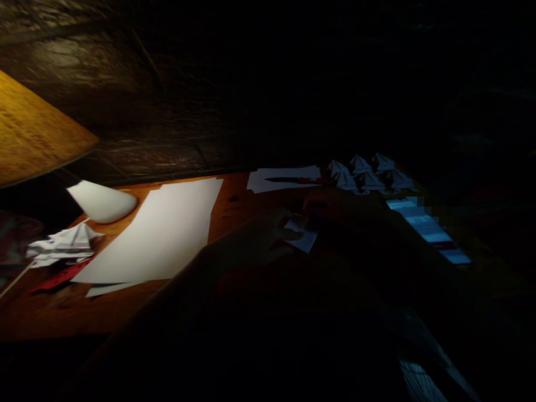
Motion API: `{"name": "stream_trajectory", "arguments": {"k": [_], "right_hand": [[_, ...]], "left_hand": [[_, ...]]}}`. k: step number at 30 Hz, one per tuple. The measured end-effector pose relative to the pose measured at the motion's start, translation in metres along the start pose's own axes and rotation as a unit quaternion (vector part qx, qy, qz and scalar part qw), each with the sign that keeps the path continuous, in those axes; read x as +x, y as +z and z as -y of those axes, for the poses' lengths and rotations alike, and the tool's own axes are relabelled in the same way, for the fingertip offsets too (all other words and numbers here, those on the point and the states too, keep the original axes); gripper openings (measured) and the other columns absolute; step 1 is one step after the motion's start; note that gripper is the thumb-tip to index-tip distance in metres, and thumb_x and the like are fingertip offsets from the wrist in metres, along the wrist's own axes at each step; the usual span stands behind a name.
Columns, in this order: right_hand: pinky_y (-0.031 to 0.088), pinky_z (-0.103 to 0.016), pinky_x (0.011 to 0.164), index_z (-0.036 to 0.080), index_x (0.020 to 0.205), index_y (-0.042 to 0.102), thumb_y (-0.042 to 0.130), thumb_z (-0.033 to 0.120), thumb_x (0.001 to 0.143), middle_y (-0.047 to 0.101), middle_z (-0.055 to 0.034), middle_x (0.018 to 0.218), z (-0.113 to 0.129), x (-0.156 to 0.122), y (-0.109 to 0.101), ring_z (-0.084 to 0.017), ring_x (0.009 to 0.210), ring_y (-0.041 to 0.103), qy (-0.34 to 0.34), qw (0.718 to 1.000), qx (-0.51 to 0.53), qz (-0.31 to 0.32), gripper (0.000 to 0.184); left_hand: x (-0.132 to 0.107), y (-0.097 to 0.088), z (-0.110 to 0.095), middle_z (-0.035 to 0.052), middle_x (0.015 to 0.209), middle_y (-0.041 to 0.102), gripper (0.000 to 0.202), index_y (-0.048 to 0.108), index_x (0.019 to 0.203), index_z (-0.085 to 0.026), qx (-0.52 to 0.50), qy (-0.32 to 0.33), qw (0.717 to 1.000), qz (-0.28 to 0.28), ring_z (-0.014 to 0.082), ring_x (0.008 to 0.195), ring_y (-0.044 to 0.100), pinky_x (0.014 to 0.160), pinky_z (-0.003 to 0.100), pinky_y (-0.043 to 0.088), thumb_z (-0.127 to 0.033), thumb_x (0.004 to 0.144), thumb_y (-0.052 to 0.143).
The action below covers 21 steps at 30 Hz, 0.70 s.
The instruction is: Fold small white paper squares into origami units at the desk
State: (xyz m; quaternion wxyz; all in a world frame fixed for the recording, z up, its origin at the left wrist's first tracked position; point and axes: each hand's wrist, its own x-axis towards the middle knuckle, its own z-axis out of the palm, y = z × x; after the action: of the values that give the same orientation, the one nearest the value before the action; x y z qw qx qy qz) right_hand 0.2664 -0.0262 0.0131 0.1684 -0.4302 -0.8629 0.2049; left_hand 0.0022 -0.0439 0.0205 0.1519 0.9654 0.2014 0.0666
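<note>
In the dim middle of the table, a small piece of folded white paper (pixel 307 241) lies between my two hands. My left hand (pixel 268 237) grips its left side, thumb and fingers closed on it. Curled at the paper's upper right edge is my right hand (pixel 333 205), its fingers pinched there; deep shadow hides much of them. Behind the hands lies a small stack of white sheets (pixel 257 181) with a dark-bladed knife or similar tool with a red handle (pixel 307 180) across it. Several folded paper pieces (pixel 368 180) with pointed tops stand in rows to the right.
Large white sheets (pixel 163 234) cover the wooden table's left part. Beyond them are a white lamp base (pixel 109 202) under a yellow shade (pixel 37 134), crumpled striped paper (pixel 67 244) and a red object (pixel 62 276). A lit phone (pixel 429 229) lies at the right. A wall rises behind.
</note>
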Motion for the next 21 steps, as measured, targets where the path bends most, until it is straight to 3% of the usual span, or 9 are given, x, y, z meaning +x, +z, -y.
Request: {"name": "stream_trajectory", "arguments": {"k": [4,9,14,21], "right_hand": [[0.041,-0.026,0.07,0.02,0.099,0.072,0.054,0.018,0.092,0.073,-0.0064,0.105,0.011,0.0,0.004,-0.017,0.084,0.062,0.046,0.998,-0.02,-0.021,0.02],[0.041,-0.027,0.069,0.019,0.097,0.071,0.053,0.013,0.089,0.073,-0.0082,0.106,0.024,0.001,0.008,-0.018,0.085,0.062,0.048,0.997,-0.044,-0.049,0.021],[0.041,-0.029,0.07,0.019,0.096,0.069,0.052,0.014,0.09,0.074,-0.0082,0.103,0.038,0.003,0.014,-0.018,0.082,0.061,0.085,0.992,-0.049,-0.077,0.019],[0.036,-0.029,0.067,0.018,0.094,0.068,0.054,0.02,0.092,0.071,-0.0076,0.094,0.026,0.013,0.03,-0.017,0.08,0.058,0.054,0.993,-0.066,-0.079,0.014]], "left_hand": [[-0.001,0.001,0.001,0.0105,0.142,0.051,0.038,0.068,0.129,-0.029,0.035,0.009,0.999,-0.012,0.0294,0.129,0.051,0.107,0.048,0.046,-0.024,0.091,0.066],[-0.002,0.002,0.003,0.0109,0.141,0.052,0.037,0.067,0.131,-0.029,0.06,0.004,0.998,-0.011,0.0299,0.13,0.049,0.108,0.049,0.044,-0.029,0.093,0.065],[-0.002,0.0,0.002,0.0088,0.129,0.058,0.039,0.066,0.132,-0.031,0.039,0.009,0.999,-0.009,0.0256,0.118,0.054,0.101,0.043,0.047,-0.028,0.093,0.065],[-0.002,0.002,0.006,0.0105,0.132,0.056,0.04,0.065,0.133,-0.027,0.028,0.008,1.0,0.003,0.0271,0.122,0.053,0.103,0.044,0.046,-0.033,0.093,0.065]]}}
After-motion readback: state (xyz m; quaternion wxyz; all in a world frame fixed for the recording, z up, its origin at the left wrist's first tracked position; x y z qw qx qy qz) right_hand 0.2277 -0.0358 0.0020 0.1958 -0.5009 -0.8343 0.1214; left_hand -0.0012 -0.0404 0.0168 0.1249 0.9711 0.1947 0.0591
